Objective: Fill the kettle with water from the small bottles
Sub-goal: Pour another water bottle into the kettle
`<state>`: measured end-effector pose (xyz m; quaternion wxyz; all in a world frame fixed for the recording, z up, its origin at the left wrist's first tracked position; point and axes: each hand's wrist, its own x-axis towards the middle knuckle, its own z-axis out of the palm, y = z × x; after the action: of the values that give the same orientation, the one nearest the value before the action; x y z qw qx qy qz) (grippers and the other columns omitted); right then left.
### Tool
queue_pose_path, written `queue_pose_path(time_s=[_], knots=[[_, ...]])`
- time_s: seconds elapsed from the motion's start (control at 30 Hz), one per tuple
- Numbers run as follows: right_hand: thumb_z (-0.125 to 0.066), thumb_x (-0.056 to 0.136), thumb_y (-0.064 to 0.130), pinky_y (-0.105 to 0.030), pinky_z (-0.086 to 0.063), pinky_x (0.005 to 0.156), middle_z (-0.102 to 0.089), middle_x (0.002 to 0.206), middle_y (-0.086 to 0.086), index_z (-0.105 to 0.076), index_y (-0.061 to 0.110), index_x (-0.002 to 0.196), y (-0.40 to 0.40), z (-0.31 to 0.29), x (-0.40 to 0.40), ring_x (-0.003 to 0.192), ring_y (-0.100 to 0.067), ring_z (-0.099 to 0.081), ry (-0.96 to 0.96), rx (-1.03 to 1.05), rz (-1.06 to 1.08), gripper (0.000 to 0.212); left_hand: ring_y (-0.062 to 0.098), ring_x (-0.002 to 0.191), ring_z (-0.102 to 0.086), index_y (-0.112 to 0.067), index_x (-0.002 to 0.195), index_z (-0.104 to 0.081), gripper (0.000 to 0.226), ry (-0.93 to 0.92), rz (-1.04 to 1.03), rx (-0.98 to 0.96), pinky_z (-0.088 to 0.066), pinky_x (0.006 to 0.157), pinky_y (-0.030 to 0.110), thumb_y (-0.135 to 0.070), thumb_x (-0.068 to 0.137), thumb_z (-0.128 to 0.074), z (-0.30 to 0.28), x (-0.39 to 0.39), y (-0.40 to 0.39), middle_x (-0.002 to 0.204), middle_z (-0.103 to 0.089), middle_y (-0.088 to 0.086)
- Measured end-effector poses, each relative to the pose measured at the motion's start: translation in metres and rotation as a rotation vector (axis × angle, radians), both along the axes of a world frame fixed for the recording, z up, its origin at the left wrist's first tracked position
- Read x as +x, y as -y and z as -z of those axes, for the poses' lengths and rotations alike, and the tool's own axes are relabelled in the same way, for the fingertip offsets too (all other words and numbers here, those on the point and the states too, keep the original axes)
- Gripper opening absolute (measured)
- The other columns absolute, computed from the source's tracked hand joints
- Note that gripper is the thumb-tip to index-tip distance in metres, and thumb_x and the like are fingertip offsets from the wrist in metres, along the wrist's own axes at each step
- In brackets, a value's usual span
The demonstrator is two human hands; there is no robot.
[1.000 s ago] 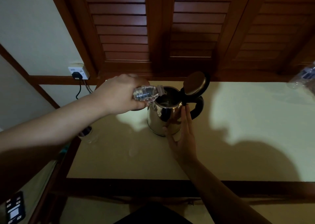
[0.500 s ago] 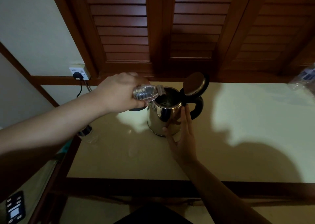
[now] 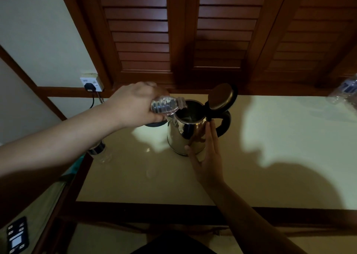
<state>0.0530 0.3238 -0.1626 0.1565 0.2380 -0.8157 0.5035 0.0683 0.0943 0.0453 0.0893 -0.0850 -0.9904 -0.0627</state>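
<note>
On the pale worktop (image 3: 270,166) a steel kettle (image 3: 185,136) is set upright with its lid (image 3: 222,96) flipped open. A small clear bottle (image 3: 167,106) is held tilted in the closed grip of the left hand (image 3: 135,107), its neck placed at the kettle's rim. The kettle's side is touched by the straight fingers of the right hand (image 3: 207,157), whose grip is left open. Another bottle (image 3: 99,151) is seen at the worktop's left edge.

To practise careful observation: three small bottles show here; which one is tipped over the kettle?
The bottle gripped by the left hand, mouth at the open kettle. The others sit apart at the table's left and right edges.
</note>
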Motion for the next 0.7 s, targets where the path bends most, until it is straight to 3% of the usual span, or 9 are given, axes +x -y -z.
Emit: queue_pose_path(time_s=[0.2, 0.33, 0.7], knots=[[-0.077, 0.099, 0.023, -0.035, -0.032, 0.129, -0.009, 0.179, 0.001, -0.015, 0.018, 0.170, -0.0006, -0.0012, 0.0012, 0.165, -0.021, -0.017, 0.003, 0.010, 0.000, 0.095, 0.025, 0.094, -0.063, -0.028, 0.124, -0.064, 0.052, 0.001, -0.005, -0.030, -0.054, 0.075, 0.039, -0.044, 0.077, -0.078, -0.0026, 0.0012, -0.0016, 0.099, -0.049, -0.012], [-0.077, 0.099, 0.025, -0.031, -0.031, 0.129, -0.009, 0.180, 0.001, -0.016, 0.018, 0.170, -0.0008, -0.0021, 0.0014, 0.165, -0.021, -0.017, 0.009, 0.011, 0.002, 0.094, 0.026, 0.094, -0.063, -0.026, 0.121, -0.065, 0.049, 0.002, -0.020, -0.053, -0.048, 0.072, 0.035, -0.042, 0.077, -0.079, -0.0047, 0.0015, -0.0028, 0.097, -0.046, -0.012], [-0.078, 0.098, 0.025, -0.035, -0.029, 0.130, -0.011, 0.179, 0.001, -0.015, 0.020, 0.170, -0.0007, -0.0011, 0.0005, 0.165, -0.020, -0.016, 0.012, 0.020, 0.005, 0.096, 0.024, 0.099, -0.064, -0.036, 0.132, -0.061, 0.059, 0.031, -0.027, -0.107, -0.051, 0.080, 0.036, -0.046, 0.076, -0.077, -0.0089, 0.0003, -0.0034, 0.112, -0.060, -0.006]])
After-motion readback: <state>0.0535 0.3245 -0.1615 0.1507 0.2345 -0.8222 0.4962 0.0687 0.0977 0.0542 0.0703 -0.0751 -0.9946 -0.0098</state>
